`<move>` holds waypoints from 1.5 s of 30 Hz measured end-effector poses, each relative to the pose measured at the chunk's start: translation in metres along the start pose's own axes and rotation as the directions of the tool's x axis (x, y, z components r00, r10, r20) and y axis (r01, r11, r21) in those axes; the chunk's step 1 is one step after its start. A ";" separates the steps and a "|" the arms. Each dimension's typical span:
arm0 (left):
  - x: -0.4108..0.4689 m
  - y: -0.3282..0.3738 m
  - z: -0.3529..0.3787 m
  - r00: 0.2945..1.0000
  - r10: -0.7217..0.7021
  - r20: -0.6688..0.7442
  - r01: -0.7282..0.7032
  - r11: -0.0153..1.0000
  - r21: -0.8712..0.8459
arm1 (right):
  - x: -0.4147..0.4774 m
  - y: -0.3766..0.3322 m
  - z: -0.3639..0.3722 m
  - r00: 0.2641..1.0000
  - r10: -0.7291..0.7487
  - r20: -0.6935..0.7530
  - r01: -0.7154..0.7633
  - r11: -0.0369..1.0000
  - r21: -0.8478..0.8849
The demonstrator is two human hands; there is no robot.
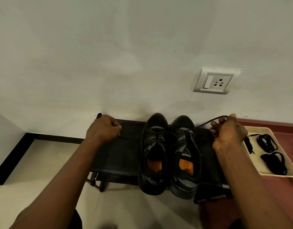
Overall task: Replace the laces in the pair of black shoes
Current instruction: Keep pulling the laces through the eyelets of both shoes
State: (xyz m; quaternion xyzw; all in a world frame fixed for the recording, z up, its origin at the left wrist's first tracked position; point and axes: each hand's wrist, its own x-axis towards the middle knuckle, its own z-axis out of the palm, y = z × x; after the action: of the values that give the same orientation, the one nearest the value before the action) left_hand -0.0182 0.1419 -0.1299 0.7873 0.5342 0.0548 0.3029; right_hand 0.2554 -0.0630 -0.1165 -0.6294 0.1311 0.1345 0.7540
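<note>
Both bare forearms reach up from the bottom edge of the head view toward a low black table (119,156) set against the wall. On it, toward 6 o'clock, the black shoes (153,156) stand side by side, heels toward the person and toes toward the wall, so the eyelets face upward within easy reach.

At 2 o'clock from the shoes, the right hand (228,134) has its grip closed round a black lace (207,123) that runs taut from the toe-end eyelets. At 10 o'clock, the left hand (103,128) is curled tight, and a thin dark strand at its knuckles suggests it pinches the other end, though the black surface hides the lace's course. Spread wide like this, the hands seem to be drawing both ends out to even lengths after the first eyelets. I judge the lace to belong to the right-hand shoe, but that is not certain.

A cream tray (258,172) lies at 3 o'clock just beside the table, holding coiled laces (266,142) within the right hand's reach; whether these are old or new I cannot tell. A wall socket (215,81) sits at 1 o'clock.
</note>
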 end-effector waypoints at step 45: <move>-0.005 0.014 0.022 0.890 0.115 0.442 -0.249 0.934 0.258 | -0.019 0.014 0.008 0.543 0.240 0.805 0.827 0.015 -0.562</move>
State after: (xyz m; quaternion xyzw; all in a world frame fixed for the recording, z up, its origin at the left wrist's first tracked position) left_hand 0.0000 0.1251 -0.1391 0.8650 0.3814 -0.1711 0.2777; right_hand 0.2328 -0.0534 -0.1211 -0.8403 -0.4765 0.2314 0.1155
